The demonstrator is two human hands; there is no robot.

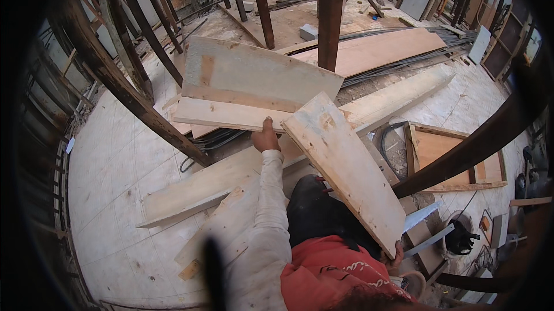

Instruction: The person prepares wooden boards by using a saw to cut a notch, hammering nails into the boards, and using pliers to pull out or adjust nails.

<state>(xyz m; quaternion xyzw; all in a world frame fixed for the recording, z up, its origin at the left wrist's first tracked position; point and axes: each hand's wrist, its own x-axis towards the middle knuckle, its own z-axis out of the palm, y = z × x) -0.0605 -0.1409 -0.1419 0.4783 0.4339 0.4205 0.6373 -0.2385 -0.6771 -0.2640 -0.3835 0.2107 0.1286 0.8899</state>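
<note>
Head view: the left hand [266, 136] grasps the near edge of a narrow pale wooden board [228, 113], thumb over the top; behind that board stands a wide grey-stained panel [259, 75], tilted. The right hand [395, 256] grips the lower end of a thick wooden plank [349, 166], which slants up and leftward, its upper corner overlapping the board's right end; whether they touch I cannot tell. Beneath, long boards [199, 190] cross the middle of the floor [115, 207]. Toward the floor's right edge lie a framed plywood panel [456, 164] and, nearer, a handsaw [422, 217] beside a bucket [447, 240]. Toward its far edge, a plywood sheet [386, 51] rests on metal rods [398, 67], just beyond a brown post [330, 16].
</note>
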